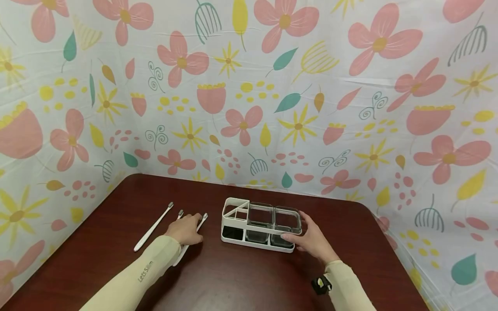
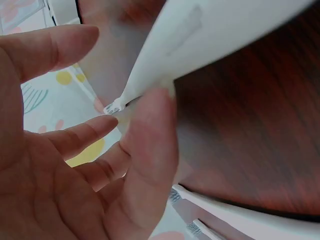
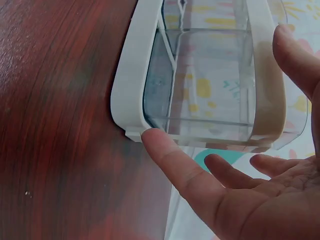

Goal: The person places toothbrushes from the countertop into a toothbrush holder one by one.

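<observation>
My left hand is over the toothbrushes on the left, its fingers spread apart. Under it a white toothbrush slants across the table, and the thumb overlaps its handle in the left wrist view. A second toothbrush shows only its head beyond the knuckles. Farther left lies a third white toothbrush. My right hand holds the right end of a white organizer, thumb at the front and fingers around the far side. Two clear cups sit in the organizer, beside its divided compartment.
The dark red wooden table has rounded far corners. A white cloth printed with flowers and leaves hangs behind and beside it. A black device is strapped at the right wrist.
</observation>
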`<state>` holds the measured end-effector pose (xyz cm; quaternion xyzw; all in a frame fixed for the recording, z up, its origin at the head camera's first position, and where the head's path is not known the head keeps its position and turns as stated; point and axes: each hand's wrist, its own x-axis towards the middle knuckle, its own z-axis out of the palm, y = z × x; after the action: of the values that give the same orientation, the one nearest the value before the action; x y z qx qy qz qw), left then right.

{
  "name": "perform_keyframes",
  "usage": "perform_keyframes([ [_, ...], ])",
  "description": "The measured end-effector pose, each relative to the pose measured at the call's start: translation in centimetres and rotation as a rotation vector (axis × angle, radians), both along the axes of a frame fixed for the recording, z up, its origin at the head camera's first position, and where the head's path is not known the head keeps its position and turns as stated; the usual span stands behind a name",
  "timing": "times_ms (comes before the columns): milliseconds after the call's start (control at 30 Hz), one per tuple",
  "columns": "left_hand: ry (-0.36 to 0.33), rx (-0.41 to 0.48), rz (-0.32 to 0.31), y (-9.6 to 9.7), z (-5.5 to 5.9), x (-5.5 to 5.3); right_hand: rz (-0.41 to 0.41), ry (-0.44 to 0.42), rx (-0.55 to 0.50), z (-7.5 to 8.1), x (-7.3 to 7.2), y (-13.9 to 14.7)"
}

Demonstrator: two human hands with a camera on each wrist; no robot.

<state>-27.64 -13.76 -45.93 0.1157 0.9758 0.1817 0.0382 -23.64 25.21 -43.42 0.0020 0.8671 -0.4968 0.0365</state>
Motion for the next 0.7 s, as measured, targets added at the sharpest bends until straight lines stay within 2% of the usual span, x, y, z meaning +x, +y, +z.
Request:
perform_keyframes([
  [167, -0.015, -0.013, 0.002, -0.01, 0.22, 0.12, 0.001, -0.003, -0.003, 0.18, 0.11, -0.24],
  [700, -0.041, 0.032, 0.033, 0.16, -0.64, -0.14, -0.007, -0.013, -0.031, 0.13, 0.21, -0.38],
])
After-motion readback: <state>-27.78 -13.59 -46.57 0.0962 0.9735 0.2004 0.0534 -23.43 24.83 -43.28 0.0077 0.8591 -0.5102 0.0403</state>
